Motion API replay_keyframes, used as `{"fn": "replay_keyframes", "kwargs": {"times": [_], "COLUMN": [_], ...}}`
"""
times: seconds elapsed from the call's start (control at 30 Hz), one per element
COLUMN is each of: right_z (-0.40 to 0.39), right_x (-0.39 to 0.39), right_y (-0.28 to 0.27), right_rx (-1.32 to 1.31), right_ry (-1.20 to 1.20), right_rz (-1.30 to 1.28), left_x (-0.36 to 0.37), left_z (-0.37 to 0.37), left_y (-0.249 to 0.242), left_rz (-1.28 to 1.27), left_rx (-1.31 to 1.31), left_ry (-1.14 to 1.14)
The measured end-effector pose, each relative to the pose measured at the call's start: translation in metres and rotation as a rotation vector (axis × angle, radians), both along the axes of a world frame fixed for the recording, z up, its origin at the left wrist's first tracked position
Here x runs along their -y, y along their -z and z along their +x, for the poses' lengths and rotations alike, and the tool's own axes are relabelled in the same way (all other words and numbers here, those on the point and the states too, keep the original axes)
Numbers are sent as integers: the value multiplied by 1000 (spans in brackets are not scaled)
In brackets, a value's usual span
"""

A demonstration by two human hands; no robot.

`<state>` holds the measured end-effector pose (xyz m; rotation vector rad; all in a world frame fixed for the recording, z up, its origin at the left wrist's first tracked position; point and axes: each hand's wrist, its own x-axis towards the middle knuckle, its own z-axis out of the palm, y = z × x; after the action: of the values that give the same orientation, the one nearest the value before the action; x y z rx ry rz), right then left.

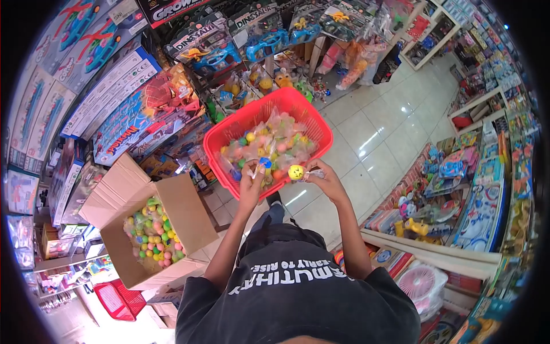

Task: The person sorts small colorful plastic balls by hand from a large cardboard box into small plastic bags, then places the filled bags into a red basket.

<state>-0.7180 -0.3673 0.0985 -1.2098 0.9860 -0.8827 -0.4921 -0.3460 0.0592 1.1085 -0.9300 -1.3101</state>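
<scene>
My left hand [250, 178] is closed in a pinch at the near rim of a red plastic basket [318, 119], holding a small blue piece [265, 163] with a bit of clear plastic beside the fingers. Just to the right, my right hand [327, 182] pinches the clear wrapping of a yellow ball [296, 172] with dark markings. The ball hangs at the fingertips over the basket's near right edge. Inside the basket lie many colourful balls in clear plastic bags [281, 147], in green, yellow, orange and blue.
An open cardboard box [186, 212] of similar balls [154, 234] stands at the left. Stacked boxed toys [149, 114] rise behind it. Another red basket [119, 300] sits at lower left. Toy shelves [441, 252] line the right, beside a tiled floor [375, 137].
</scene>
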Motion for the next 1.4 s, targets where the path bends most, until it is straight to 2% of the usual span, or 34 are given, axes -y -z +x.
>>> {"fn": "replay_keyframes", "kwargs": {"times": [0.2, 0.27, 0.33, 0.4, 0.5, 0.63, 0.7, 0.8, 0.9, 1.0, 1.1, 1.27, 1.3, 1.4], "right_z": [8, 16, 26, 38, 49, 56, 55, 53, 49, 54, 59, 51, 50, 47], "right_x": [73, 91, 107, 125, 147, 182, 193, 198, 202, 199, 195, 181, 179, 175], "right_y": [2, 5, 10, 10, -4, 37, 60, 82, 92, 107, 122, 128, 128, 129], "right_rx": [-42, -66, -88, -182, -314, -431, -590, -667, -760, -747, -854, -850, -808, -853], "right_ry": [-27, -45, -68, -81, -153, -212, -261, -312, -396, -404, -497, -443, -390, -427], "right_rz": [-110, -167, -225, -400, -385, -468, -623, -708, -686, -707, -598, -661, -716, -666], "left_x": [59, 67, 72, 77, 82, 85, 85, 87, 92, 102, 115, 133, 136, 145], "left_z": [5, 14, 20, 25, 33, 36, 36, 36, 32, 23, 22, 17, 16, 13], "left_y": [9, 27, 18, 13, 18, 26, 23, 24, 26, 27, 39, 56, 52, 40], "left_rz": [-164, -51, 43, 26, 25, 12, 35, 43, 29, 35, 13, 35, 7, -5], "left_rx": [215, 164, 93, 134, 183, 237, 233, 234, 274, 324, 399, 465, 528, 621], "left_ry": [-117, -124, -127, -152, -199, -253, -246, -255, -285, -283, -253, -265, -265, -229]}}
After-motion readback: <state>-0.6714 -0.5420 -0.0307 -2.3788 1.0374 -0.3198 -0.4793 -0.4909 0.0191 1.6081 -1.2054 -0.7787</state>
